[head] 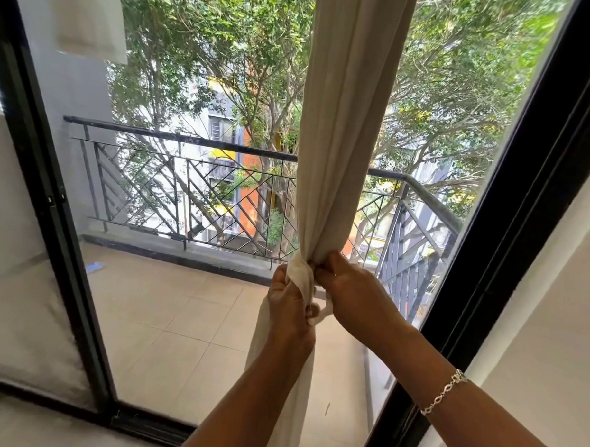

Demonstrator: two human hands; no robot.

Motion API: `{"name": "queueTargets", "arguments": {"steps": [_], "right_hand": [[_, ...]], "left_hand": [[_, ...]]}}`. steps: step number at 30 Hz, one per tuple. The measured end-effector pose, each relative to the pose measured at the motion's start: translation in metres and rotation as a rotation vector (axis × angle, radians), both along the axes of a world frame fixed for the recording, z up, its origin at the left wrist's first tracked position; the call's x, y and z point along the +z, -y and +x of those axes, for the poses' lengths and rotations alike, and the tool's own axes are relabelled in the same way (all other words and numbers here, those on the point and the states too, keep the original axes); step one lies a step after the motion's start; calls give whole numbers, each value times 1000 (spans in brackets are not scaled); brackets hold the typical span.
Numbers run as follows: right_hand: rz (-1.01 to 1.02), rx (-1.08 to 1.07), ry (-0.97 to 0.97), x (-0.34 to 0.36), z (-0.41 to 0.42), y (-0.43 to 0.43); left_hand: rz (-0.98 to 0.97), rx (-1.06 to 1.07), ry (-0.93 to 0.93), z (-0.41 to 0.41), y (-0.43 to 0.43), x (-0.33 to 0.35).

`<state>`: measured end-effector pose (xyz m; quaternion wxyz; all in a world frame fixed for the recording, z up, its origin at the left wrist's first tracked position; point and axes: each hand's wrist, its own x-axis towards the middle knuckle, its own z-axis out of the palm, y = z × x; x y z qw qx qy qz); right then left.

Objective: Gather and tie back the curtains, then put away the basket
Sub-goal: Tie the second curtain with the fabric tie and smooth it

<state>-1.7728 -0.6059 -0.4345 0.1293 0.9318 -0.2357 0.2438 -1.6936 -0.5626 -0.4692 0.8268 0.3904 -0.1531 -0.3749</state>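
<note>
A cream curtain (pixel 340 131) hangs gathered into one bundle in front of the glass door. A white tie strip (pixel 300 277) is wrapped round the bundle at waist height. My left hand (pixel 289 306) grips the tie on the left side of the bundle, fingers curled round the cloth. My right hand (pixel 348 292) pinches the tie's other end against the bundle from the right; a loose end (pixel 322 313) hangs between the hands. Below the hands the curtain falls behind my left forearm. No basket is in view.
The black door frame (pixel 506 250) runs diagonally on the right, another black frame post (pixel 56 215) on the left. Beyond the glass lie a tiled balcony (pixel 170 319) and a black railing (pixel 188 186). A white wall (pixel 550 332) stands at the right.
</note>
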Motion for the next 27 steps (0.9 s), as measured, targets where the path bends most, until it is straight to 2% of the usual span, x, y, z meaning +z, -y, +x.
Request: {"name": "queueTargets", "arguments": {"steps": [6,9,14,16,19,21,24,27], "right_hand": [[178,52,-43,5,-5,6],[129,59,-50,2,-6,8],[48,102,48,-7,-2,19],[38,158,140,-11,-3,23],[152,172,433,-19,-2,14],[184,169,541,-23,-1,9],[120,189,481,-27,1,11],[153,174,397,-27,1,14]], "left_hand": [[-41,-20,22,2,-4,2],[-66,-38,13,3,-6,3],[-33,-14,51,2,-3,0],[12,11,64,4,-1,-1],[29,62,108,7,-1,-2],[9,65,135,7,-2,-1],[-38,41,88,9,-3,-1],[-15,-13,78,12,-3,-3]]}}
